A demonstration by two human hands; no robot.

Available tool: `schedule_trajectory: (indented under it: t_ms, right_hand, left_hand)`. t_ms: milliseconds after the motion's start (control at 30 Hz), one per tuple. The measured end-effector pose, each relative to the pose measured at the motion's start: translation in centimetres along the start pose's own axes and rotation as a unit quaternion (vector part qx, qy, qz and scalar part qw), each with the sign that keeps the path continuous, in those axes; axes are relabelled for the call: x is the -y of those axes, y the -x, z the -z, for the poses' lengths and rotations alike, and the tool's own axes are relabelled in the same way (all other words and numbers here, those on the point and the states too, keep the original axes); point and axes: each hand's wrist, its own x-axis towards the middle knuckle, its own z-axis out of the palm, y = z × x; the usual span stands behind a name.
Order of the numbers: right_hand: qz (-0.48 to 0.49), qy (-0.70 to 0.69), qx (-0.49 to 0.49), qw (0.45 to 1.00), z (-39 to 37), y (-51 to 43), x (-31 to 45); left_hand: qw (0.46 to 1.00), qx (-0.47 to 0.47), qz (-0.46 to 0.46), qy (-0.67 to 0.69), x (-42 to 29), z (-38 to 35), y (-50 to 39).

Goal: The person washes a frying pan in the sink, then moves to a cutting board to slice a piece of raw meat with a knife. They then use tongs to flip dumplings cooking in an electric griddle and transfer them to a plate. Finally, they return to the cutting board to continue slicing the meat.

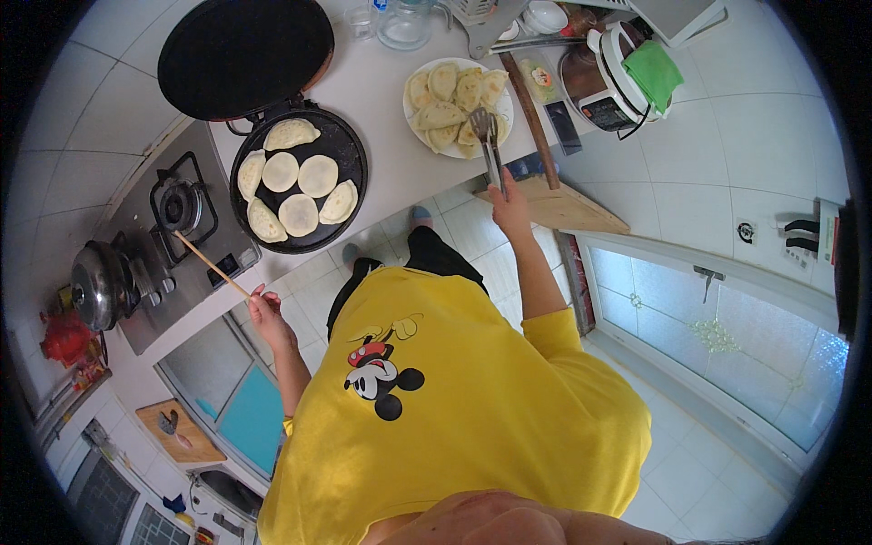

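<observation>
My left hand (271, 317) grips a thin wooden stick (211, 264), perhaps chopsticks, pointing toward the gas hob. My right hand (511, 204) is closed around metal tongs (492, 153). Their heads are over a white plate (505, 105) piled with half-moon filled pastries (439, 116); whether they pinch one I cannot tell. Between my hands, farther in on the counter, lies an electric griddle (347, 146), its round black lid (245, 58) raised. Three round flat pastries (300, 214) sit in its middle, with several half-moon ones (267, 219) around them.
A gas hob (180, 204) with a lidded metal pot (102, 286) is at left. Right of the plate are a rolling pin (531, 119), a dark phone (563, 128) and a white cooker (606, 85) with a green cloth (652, 75). A wooden board (572, 204) projects past the counter edge. A glass jug (404, 26) stands behind.
</observation>
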Motion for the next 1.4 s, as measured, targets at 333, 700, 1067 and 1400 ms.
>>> schedule_trajectory:
  t_ms: [333,700,1067,1400]
  right_hand:
    - [0.183,0.358,0.003,0.916,-1.3,-4.6,9.0]
    - [0.278,0.382,0.077,0.878,4.0,-8.6,12.2]
    - [0.002,-0.103,0.435,0.895,-7.4,1.4,15.7]
    - [0.105,-0.061,0.474,0.872,-15.9,1.0,20.6]
  left_hand:
    - [1.000,-0.009,0.001,0.012,-0.1,-0.1,0.0]
    - [1.000,-0.015,-0.010,0.004,1.1,1.0,0.6]
    - [0.998,-0.053,0.008,0.014,0.2,-0.4,1.5]
    - [0.997,-0.073,0.018,0.024,0.7,1.1,2.7]
